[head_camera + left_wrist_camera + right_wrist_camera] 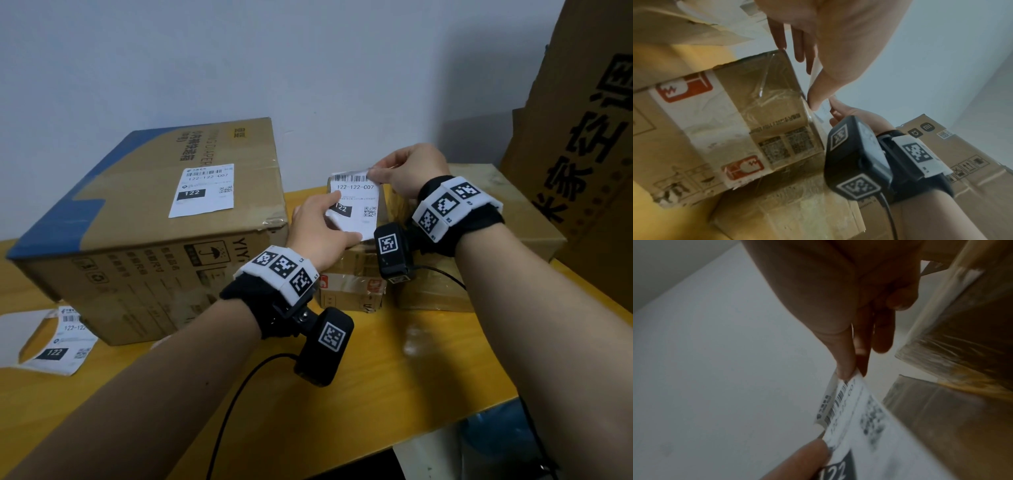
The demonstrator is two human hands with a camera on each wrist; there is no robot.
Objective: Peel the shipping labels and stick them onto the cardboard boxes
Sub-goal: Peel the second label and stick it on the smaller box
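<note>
A white shipping label (358, 204) printed "122-122-C07" hangs just over the top of a small taped cardboard box (352, 286) at mid-table. My left hand (337, 219) holds its lower left part, fingers on top and thumb at the bottom edge. My right hand (373, 173) pinches the upper right corner, where the edge curls up. The right wrist view shows that pinch (850, 371) on the label (869, 426). In the left wrist view my left hand (813, 87) holds the label's edge beside the small box (764, 104). A large box (144, 240) on the left carries a stuck label (202, 190).
More label sheets (54, 342) lie on the yellow table (394, 359) at the left, by the large box. A flat box (503, 212) sits behind my right wrist, and tall printed cardboard (589, 144) leans at the right. A cable (233, 394) trails toward me.
</note>
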